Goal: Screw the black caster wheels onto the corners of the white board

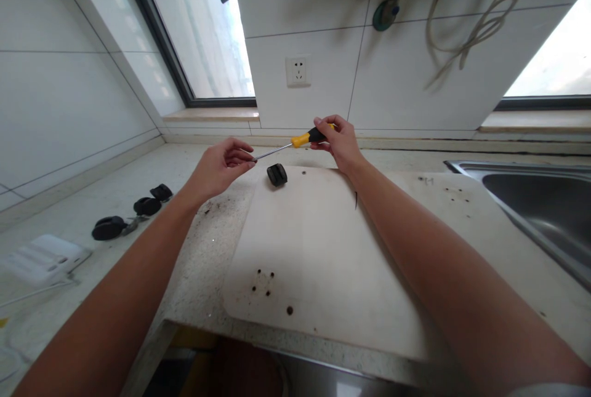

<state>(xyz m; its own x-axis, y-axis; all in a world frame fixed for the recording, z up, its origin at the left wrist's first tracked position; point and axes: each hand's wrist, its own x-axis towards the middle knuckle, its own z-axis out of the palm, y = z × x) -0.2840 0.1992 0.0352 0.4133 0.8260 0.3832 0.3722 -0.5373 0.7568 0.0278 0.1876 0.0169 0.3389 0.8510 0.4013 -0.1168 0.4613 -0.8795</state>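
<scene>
My right hand [339, 141] is closed round the black and yellow handle of a screwdriver [302, 139]. Its thin metal shaft slants down to the left. At the shaft's tip, my left hand [224, 166] has thumb and fingers pinched together; a tiny dark thing shows there, too small to name. Just below the shaft, a black caster-like part [277, 175] sits on the far left corner of a white board [318, 249]. The board has rounded corners and groups of dark screw holes. My right forearm crosses above it.
On the speckled counter [194, 274] at left lie several black casters [109, 228] and a white device [46, 258] with a cable. A steel sink [545, 200] is at right. The tiled wall behind has a socket [298, 71], pipe valves [386, 12] and a hanging cord [475, 34].
</scene>
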